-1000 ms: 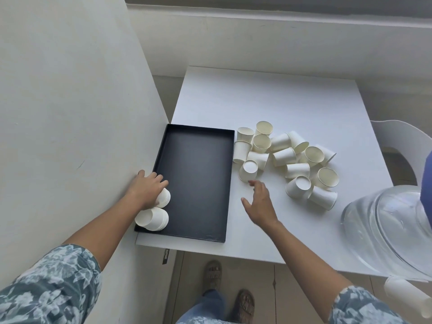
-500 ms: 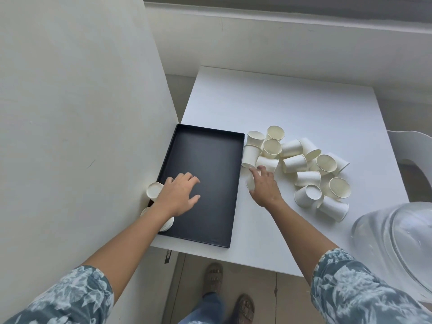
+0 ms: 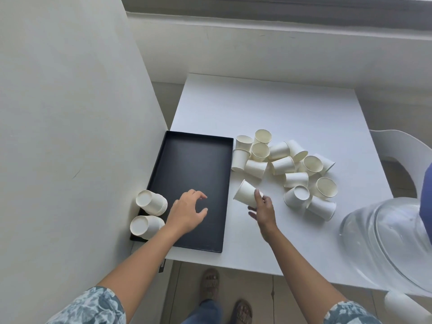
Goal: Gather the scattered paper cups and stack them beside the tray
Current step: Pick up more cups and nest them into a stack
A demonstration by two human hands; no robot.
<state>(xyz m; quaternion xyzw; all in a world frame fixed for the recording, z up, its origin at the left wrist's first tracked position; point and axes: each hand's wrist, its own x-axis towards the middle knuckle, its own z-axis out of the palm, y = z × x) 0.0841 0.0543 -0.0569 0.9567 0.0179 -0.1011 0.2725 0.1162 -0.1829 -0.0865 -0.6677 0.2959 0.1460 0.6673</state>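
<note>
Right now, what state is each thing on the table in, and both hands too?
Right hand: shut on one paper cup, lifted and tilted.
Left hand: open, empty, over the tray.
Tray: nothing in it.
Two cup stacks: upside down at the tray's left edge.
Loose cups: heaped right of the tray, mostly on their sides.

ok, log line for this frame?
right hand: holding cup | left hand: empty, over tray | stacks: two, tray's left | pile: unsorted

Our right hand [image 3: 263,210]: grips a cup [image 3: 245,194], tilted.
Our left hand [image 3: 187,211]: empty, fingers spread over tray [image 3: 187,160].
</note>
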